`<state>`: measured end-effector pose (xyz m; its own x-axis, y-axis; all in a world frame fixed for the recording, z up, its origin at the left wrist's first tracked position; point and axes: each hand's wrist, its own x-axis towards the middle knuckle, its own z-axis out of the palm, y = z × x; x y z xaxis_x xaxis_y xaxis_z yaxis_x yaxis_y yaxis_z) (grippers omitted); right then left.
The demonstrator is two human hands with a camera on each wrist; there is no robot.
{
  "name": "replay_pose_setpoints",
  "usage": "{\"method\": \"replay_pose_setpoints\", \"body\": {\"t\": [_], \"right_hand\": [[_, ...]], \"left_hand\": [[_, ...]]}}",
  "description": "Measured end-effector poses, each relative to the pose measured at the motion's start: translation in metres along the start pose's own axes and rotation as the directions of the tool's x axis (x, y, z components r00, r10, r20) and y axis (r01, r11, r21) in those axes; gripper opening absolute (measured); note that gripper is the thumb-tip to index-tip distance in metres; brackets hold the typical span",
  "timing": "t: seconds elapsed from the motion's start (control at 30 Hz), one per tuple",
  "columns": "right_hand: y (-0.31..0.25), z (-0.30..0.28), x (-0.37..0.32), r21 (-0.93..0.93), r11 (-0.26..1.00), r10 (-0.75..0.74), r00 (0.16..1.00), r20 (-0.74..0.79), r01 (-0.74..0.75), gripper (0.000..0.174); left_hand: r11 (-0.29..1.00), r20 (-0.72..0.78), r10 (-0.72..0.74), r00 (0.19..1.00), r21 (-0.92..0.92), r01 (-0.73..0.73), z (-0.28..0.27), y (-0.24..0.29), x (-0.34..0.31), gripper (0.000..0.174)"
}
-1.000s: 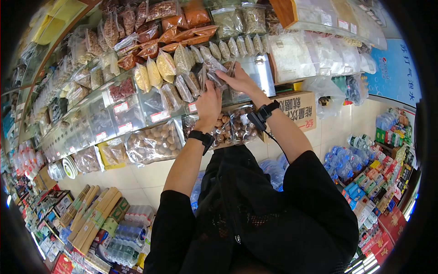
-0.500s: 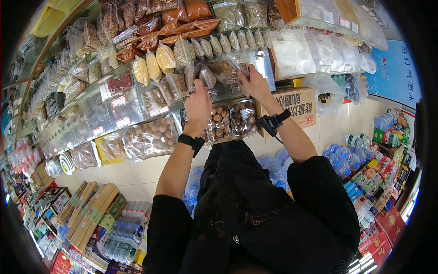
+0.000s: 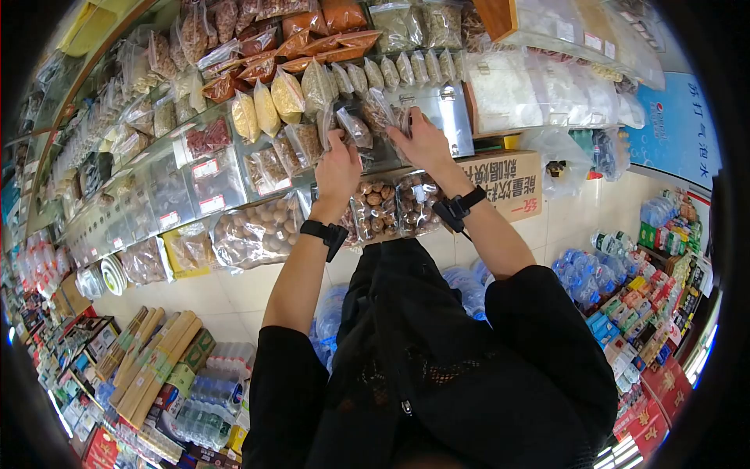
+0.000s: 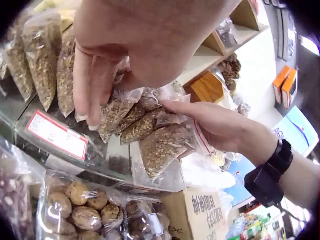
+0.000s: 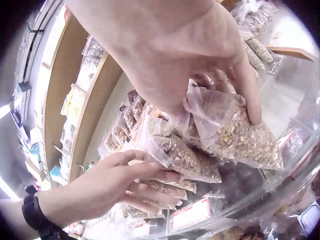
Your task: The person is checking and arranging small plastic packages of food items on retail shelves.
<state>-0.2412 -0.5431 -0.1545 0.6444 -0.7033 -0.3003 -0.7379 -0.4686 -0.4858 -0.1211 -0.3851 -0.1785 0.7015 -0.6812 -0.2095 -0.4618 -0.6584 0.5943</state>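
My right hand (image 3: 422,144) grips a clear zip bag (image 5: 245,127) of brown dried flakes by its top, above the display counter. In the left wrist view its thumb lies over the bag tops, and the bag hangs tilted over the counter edge. A little to the left, my left hand (image 3: 338,168) has its fingers extended down beside a row of similar bags (image 4: 45,60). Seen from the right wrist, these fingers lie along another flake-filled bag (image 5: 185,160). More such bags lean between the two hands.
Yellow-filled bags (image 3: 266,113) and red-brown powder bags (image 3: 340,55) stand behind. Bagged walnuts (image 3: 375,211) sit at the counter front, near a cardboard carton (image 3: 508,184). Acrylic bins (image 3: 187,184) run leftward. Water bottles (image 3: 469,289) stand on the floor.
Both hands were close together at the bags, then moved apart, the left one leftward. The right hand's bag lay sideways half a second ago and now stands more upright beside the others.
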Motion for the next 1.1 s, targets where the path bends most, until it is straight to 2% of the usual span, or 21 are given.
{"method": "replay_pose_setpoints", "body": {"t": [0.13, 0.2, 0.23, 0.27, 0.3, 0.33, 0.4, 0.43, 0.5, 0.53, 0.67, 0.73, 0.77, 0.83, 0.97, 1.03, 1.07, 1.1], "right_hand": [[0.012, 0.006, -0.005, 0.065, 0.997, -0.029, 0.999, 0.021, 0.028, 0.064], [0.015, 0.009, -0.005, 0.115, 0.993, 0.008, 1.0, 0.012, -0.01, 0.066], [0.016, 0.012, -0.005, 0.114, 0.993, 0.009, 1.0, 0.015, -0.01, 0.066], [0.018, 0.013, -0.003, 0.127, 0.992, 0.005, 1.0, 0.018, -0.007, 0.067], [0.018, 0.013, -0.002, 0.14, 0.99, 0.001, 1.0, 0.021, -0.004, 0.067], [0.019, 0.012, -0.003, 0.136, 0.991, 0.003, 1.0, 0.019, -0.005, 0.067], [0.018, 0.013, -0.004, 0.115, 0.993, 0.002, 0.999, 0.035, -0.006, 0.069], [0.021, 0.012, -0.004, 0.112, 0.994, 0.002, 1.0, 0.029, -0.005, 0.069], [0.027, 0.016, -0.006, 0.165, 0.984, -0.065, 0.998, -0.013, 0.066, 0.072], [0.031, 0.015, -0.003, 0.183, 0.983, -0.02, 0.998, 0.066, 0.008, 0.08], [0.049, 0.016, -0.007, 0.322, 0.947, -0.039, 0.992, 0.122, -0.002, 0.089], [0.055, 0.017, -0.011, 0.385, 0.908, -0.199, 0.979, 0.044, 0.167, 0.093], [0.058, 0.018, -0.015, 0.387, 0.908, -0.192, 0.98, 0.048, 0.159, 0.093], [0.055, 0.011, -0.027, 0.239, 0.936, -0.288, 0.953, 0.089, 0.26, 0.087], [0.072, 0.024, -0.022, 0.383, 0.909, -0.229, 0.966, 0.122, 0.167, 0.077], [0.072, 0.019, -0.019, 0.303, 0.949, 0.032, 0.982, 0.185, -0.088, 0.058], [0.073, 0.016, -0.018, 0.303, 0.949, 0.032, 0.982, 0.187, -0.089, 0.058], [0.073, 0.013, -0.017, 0.382, 0.921, 0.031, 0.989, 0.142, -0.084, 0.06]], "left_hand": [[0.992, 0.097, -0.05, 0.994, 0.121, 0.038, -0.033, 0.041, -0.008, 0.04], [0.993, 0.037, 0.112, 0.993, -0.047, -0.11, -0.037, 0.053, -0.008, 0.049], [0.993, 0.039, 0.109, 0.993, -0.048, -0.107, -0.034, 0.055, -0.006, 0.049], [0.952, -0.059, 0.303, 0.951, 0.068, -0.299, -0.032, 0.058, 0.0, 0.057], [0.864, -0.132, 0.492, 0.861, 0.2, -0.463, -0.028, 0.059, 0.007, 0.065], [0.863, -0.133, 0.493, 0.86, 0.196, -0.465, -0.023, 0.06, 0.013, 0.065], [0.774, -0.027, 0.583, 0.812, 0.325, -0.544, -0.011, 0.061, 0.026, 0.083], [0.772, -0.032, 0.587, 0.809, 0.324, -0.547, -0.007, 0.06, 0.031, 0.083], [0.686, 0.148, 0.628, 0.764, 0.359, -0.633, 0.0, 0.058, 0.036, 0.097], [0.71, 0.174, 0.606, 0.776, 0.321, -0.626, 0.003, 0.059, 0.038, 0.1], [0.748, 0.235, 0.56, 0.794, 0.268, -0.607, 0.002, 0.063, 0.039, 0.098], [0.746, 0.218, 0.569, 0.793, 0.27, -0.609, 0.003, 0.059, 0.041, 0.092], [0.746, 0.225, 0.568, 0.792, 0.267, -0.611, 0.003, 0.057, 0.043, 0.092], [0.724, 0.173, 0.601, 0.781, 0.297, -0.623, 0.003, 0.056, 0.046, 0.087], [0.74, 0.197, 0.577, 0.792, 0.283, -0.61, 0.001, 0.054, 0.045, 0.078], [0.747, 0.186, 0.576, 0.796, 0.277, -0.605, 0.002, 0.051, 0.046, 0.076], [0.752, 0.175, 0.575, 0.799, 0.271, -0.601, 0.003, 0.049, 0.046, 0.074], [0.753, 0.175, 0.574, 0.8, 0.271, -0.6, 0.002, 0.049, 0.046, 0.074]]}}
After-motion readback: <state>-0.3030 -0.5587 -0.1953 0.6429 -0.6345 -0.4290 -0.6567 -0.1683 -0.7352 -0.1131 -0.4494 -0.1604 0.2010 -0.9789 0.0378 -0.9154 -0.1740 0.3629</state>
